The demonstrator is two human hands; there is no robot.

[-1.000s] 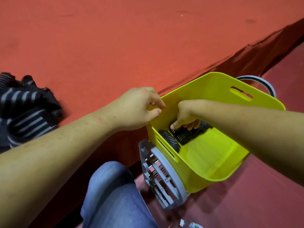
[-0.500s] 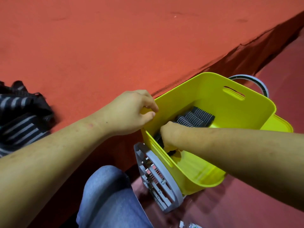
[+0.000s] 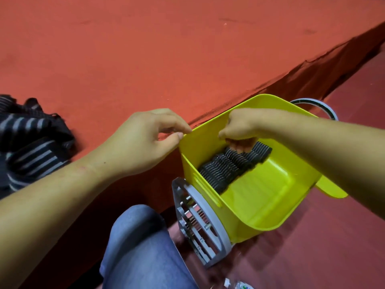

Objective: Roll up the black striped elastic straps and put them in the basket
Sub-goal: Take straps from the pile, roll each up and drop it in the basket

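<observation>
The yellow basket (image 3: 258, 207) stands below the edge of the red surface, tilted toward me. Inside it, along its left wall, several rolled black striped straps (image 3: 223, 170) lie in a row. My left hand (image 3: 143, 140) pinches the basket's near left rim corner between thumb and forefinger. Over the far end of the row hovers my right hand (image 3: 239, 128), its fingers curled loosely downward with the tips just at the rolls; I see nothing held in it. A heap of unrolled black striped straps (image 3: 31, 149) lies on the red surface at far left.
A grey round slatted guard (image 3: 200, 228) leans against the basket's near side. My knee in blue jeans (image 3: 141, 249) is just left of it. A ring (image 3: 320, 105) shows behind the basket, and a bottle top (image 3: 235, 285) at the bottom edge.
My right hand has risen from deep in the basket's near end to above the far end of the row. The left hand keeps its pinch on the rim.
</observation>
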